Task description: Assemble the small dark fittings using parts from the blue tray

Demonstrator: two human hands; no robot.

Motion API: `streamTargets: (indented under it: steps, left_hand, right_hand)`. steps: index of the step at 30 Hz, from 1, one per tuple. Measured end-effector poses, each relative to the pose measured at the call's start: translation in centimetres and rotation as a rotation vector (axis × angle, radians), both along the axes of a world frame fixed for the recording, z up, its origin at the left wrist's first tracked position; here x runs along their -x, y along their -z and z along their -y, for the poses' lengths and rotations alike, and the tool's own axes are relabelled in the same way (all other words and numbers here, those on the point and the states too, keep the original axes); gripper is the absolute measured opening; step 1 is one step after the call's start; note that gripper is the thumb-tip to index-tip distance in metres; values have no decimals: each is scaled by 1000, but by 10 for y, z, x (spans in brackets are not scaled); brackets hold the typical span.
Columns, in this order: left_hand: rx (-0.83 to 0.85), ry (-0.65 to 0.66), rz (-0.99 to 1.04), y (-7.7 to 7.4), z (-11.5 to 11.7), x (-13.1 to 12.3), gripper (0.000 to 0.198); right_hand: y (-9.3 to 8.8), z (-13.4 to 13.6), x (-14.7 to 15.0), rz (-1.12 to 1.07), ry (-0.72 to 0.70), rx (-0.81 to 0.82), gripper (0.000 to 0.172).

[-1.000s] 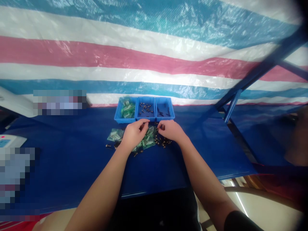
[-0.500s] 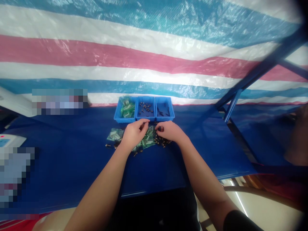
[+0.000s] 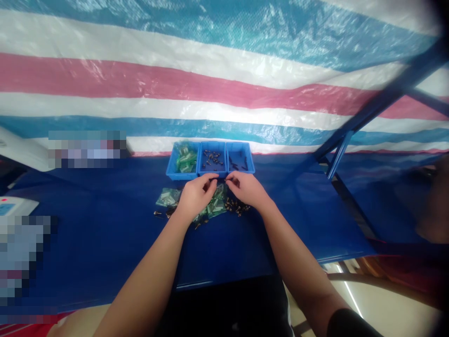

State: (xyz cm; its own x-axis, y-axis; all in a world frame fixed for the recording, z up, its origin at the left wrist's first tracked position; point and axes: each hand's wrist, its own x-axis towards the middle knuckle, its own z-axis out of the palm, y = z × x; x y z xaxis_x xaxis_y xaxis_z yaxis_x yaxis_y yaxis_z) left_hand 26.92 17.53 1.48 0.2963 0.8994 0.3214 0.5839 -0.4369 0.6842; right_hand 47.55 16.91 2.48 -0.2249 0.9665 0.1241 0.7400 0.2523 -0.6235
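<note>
My left hand (image 3: 199,192) is closed in a pinch over the pile, its fingertips pointing right; what it holds is too small to make out. Facing it, my right hand (image 3: 246,187) pinches a small dark piece I cannot identify, just in front of the bins. Beneath and between the hands lie green-tinted plastic bags (image 3: 216,202) of small metal parts. Loose brass-and-black screw-like parts (image 3: 238,206) spread below my right hand. Another small bag (image 3: 168,196) lies left of my left hand, near a lone screw-like part (image 3: 157,214).
Three joined blue bins stand behind the hands: the left bin (image 3: 171,171) holds green bags, the middle bin (image 3: 213,172) small metal parts, the right bin (image 3: 249,161) a few dark slim pieces. A white device (image 3: 21,206) sits at left; a blue metal frame (image 3: 338,154) rises at right.
My right hand has moved slightly left and up from above the loose parts, so its fingertips are now closer to my left hand. The left hand has hardly moved.
</note>
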Motion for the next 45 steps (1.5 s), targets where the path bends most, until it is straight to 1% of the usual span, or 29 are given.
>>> streamTargets:
  steps: [2,4,9,12,15,21,26,29,37,41,45]
  left_hand:
    - [-4,6,22,2,0,0,36]
    - [0,13,33,3,0,-1,37]
    - [-13,8,10,5,-3,0,32]
    - [-33,15,4,5,-4,0,30]
    - [-59,11,12,7,-4,1,28]
    - [-91,17,10,7,-4,1,25]
    - [-84,7,-10,4,-3,0,26]
    - [-77,5,-27,4,-3,1,27]
    - [-84,0,-39,5,-2,0,25]
    - [-75,-18,-26,2,-2,0,26]
    - [-87,-16,-36,2,-2,0,28]
  right_hand:
    - [3,-1,5,-114,-6,-60,20]
    - [7,-2,9,-169,-22,-103,20]
    - [9,-2,13,-201,-24,-170,22]
    - [8,-1,15,-229,-31,-165,22]
    - [8,-1,16,-308,-22,-140,22]
    - [17,-4,15,-487,-1,-39,24]
    - [19,-5,17,-503,11,-43,23]
    - [17,-4,18,-505,28,-50,22]
    - [12,-3,20,-556,45,3,21]
    - [11,-1,21,-556,40,-56,26]
    - [11,-2,19,-493,14,-117,23]
